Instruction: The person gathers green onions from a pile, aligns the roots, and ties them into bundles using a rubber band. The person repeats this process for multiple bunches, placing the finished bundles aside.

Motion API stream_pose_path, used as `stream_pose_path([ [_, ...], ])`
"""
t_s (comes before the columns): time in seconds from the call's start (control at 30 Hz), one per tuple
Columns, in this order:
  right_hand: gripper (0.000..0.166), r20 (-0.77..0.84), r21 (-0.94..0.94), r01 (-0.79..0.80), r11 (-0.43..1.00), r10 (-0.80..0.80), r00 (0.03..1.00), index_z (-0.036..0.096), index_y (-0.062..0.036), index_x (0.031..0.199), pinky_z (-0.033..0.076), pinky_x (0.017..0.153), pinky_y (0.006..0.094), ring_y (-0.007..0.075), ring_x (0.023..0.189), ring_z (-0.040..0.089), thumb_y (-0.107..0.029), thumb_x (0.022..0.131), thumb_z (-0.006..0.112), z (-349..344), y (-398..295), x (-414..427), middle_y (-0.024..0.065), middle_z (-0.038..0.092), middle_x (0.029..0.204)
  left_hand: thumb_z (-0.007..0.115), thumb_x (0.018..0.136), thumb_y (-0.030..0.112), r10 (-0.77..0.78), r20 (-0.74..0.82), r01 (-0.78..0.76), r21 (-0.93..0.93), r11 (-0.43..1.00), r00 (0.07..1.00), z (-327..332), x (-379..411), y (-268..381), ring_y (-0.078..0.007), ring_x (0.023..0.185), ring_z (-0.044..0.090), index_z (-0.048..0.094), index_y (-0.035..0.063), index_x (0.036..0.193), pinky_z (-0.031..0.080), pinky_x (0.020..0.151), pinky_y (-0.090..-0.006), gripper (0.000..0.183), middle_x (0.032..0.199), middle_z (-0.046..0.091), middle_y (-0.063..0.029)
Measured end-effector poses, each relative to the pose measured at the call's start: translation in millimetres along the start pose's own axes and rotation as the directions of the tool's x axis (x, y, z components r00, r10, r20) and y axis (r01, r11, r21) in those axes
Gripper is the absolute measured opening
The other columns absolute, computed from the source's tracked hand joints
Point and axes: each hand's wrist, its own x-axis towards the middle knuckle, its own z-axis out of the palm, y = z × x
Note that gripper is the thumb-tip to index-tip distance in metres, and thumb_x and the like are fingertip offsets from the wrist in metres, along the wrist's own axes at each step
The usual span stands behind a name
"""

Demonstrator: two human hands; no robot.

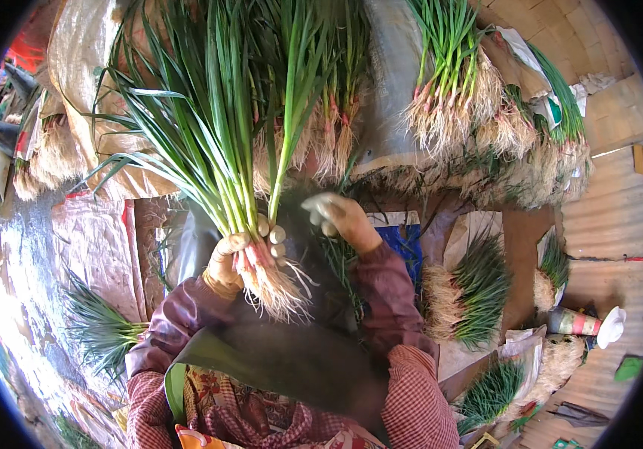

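Observation:
A bunch of green garlic [231, 185] with long green leaves, pinkish stem bases and pale roots fills the middle of the view. My left hand [243, 252], in a pale glove, grips it around the stem bases, roots hanging down. One stalk stands slightly apart at the bunch's right side. My right hand [341, 216], also gloved and somewhat blurred, is raised to the right of the bunch, its fingers apart, nothing seen in them. Behind the bunch, more rooted stalks [335, 123] lie on sacking, partly hidden by the leaves.
Rooted bundles [450, 112] lie on the plastic sheeting [391, 73] at the upper right. Another pile [481, 292] lies on a sack at the right, with more bundles [495, 393] below. Left of me are leafy stalks [99, 331] and a pale sack [99, 247]. Corrugated sheeting [607, 224] borders the right.

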Motion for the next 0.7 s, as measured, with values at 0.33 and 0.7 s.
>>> stream_pose_path([
  [0.33, 0.024, 0.012, 0.244, 0.183, 0.952, -0.191, 0.981, 0.056, -0.0038, 0.083, 0.035, 0.043, 0.0221, 0.0078, 0.049, 0.044, -0.024, 0.092, 0.048, 77.7, -27.2, 50.5, -0.0048, 0.039, 0.053, 0.063, 0.075, 0.023, 0.036, -0.147, -0.036, 0.003, 0.999, 0.988, -16.3, -12.0, 0.7, -0.0284, 0.096, 0.055, 0.051, 0.0038, 0.102, 0.046, 0.083, -0.0431, 0.036, 0.102, 0.052, -0.0136],
  [0.7, 0.033, 0.022, -0.946, 0.045, 0.322, -0.076, 0.997, 0.060, -0.0066, 0.085, 0.047, 0.062, 0.0415, 0.0341, 0.068, 0.060, -0.039, 0.080, 0.056, -33.9, 16.0, 4.8, 0.0172, 0.061, 0.071, 0.065, 0.075, 0.022, 0.079, -0.124, -0.076, 0.033, 0.997, 0.989, -4.0, -5.9, 2.1, -0.0253, 0.089, 0.056, 0.041, 0.0109, 0.126, 0.049, 0.080, -0.0406, 0.057, 0.119, 0.048, -0.0178],
])
